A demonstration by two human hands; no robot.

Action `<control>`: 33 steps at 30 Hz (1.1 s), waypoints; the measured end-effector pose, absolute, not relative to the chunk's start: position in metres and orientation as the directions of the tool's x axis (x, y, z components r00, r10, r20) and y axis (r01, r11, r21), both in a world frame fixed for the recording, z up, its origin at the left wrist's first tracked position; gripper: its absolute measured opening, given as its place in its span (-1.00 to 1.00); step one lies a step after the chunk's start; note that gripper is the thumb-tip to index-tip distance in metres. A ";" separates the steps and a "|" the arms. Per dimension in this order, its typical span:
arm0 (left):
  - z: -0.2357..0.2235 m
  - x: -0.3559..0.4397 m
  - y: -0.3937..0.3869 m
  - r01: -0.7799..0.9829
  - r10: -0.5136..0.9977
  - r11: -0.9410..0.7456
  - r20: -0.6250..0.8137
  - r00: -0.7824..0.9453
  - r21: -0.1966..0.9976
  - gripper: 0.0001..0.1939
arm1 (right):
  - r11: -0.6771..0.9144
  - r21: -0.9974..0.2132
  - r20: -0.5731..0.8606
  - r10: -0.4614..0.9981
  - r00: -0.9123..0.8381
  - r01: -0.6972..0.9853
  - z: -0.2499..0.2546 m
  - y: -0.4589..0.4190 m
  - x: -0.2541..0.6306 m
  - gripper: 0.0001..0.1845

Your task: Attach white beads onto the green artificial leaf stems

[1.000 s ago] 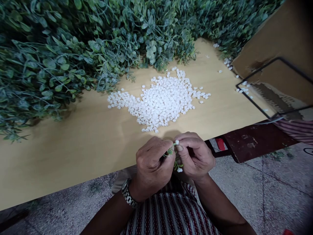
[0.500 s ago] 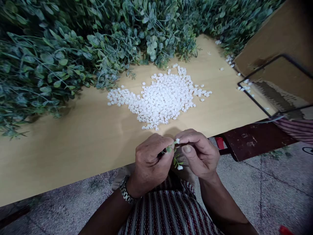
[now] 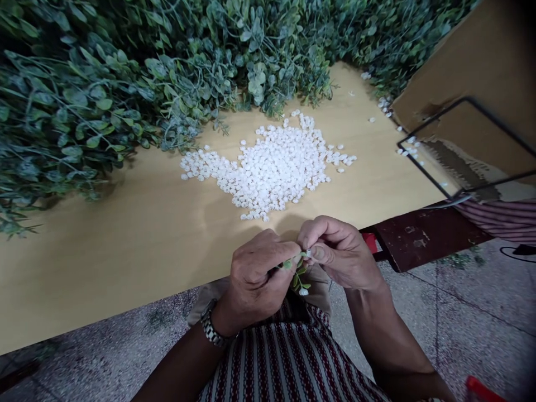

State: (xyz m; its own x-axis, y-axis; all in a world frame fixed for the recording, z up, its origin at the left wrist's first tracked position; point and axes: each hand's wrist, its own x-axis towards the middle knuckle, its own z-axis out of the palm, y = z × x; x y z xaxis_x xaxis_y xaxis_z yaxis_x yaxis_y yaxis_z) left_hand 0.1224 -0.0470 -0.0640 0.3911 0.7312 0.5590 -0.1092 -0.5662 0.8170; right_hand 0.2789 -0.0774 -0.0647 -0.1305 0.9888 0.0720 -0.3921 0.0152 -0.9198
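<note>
My left hand (image 3: pixel 255 276), a metal watch on its wrist, is closed around a small green artificial sprig (image 3: pixel 298 276) just off the table's near edge. A white bud hangs at the sprig's lower end. My right hand (image 3: pixel 337 251) pinches a tiny white bud (image 3: pixel 309 253) against the sprig's tip, thumb and forefinger pressed together. Beyond my hands a heap of small white buds (image 3: pixel 274 167) lies spread on the light wooden table (image 3: pixel 125 245).
A thick mass of green artificial foliage (image 3: pixel 125 84) covers the table's back and left. A brown cardboard box (image 3: pixel 477 84) with a black wire frame (image 3: pixel 452 151) stands at the right, stray white buds beside it. A dark red bench (image 3: pixel 422 237) sits below the table corner.
My right hand's fingers have closed tighter on the bud at the sprig's tip. Both hands sit slightly lower and the view has shifted a little.
</note>
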 end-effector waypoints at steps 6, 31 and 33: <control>-0.064 0.121 -0.048 -0.106 0.705 -0.612 0.601 0.377 0.784 -0.77 | 0.050 -0.877 0.117 0.987 -0.113 -0.477 -0.066 -0.077 0.271 -0.97; -0.067 0.122 -0.050 -0.150 0.745 -0.566 0.581 0.328 0.810 -0.77 | 0.219 -0.898 0.196 0.976 0.097 -0.383 -0.077 -0.084 0.253 -0.95; -0.066 0.122 -0.049 -0.136 0.732 -0.587 0.595 0.333 0.798 -0.77 | 0.228 -0.913 0.207 0.973 0.097 -0.338 -0.076 -0.085 0.254 -0.95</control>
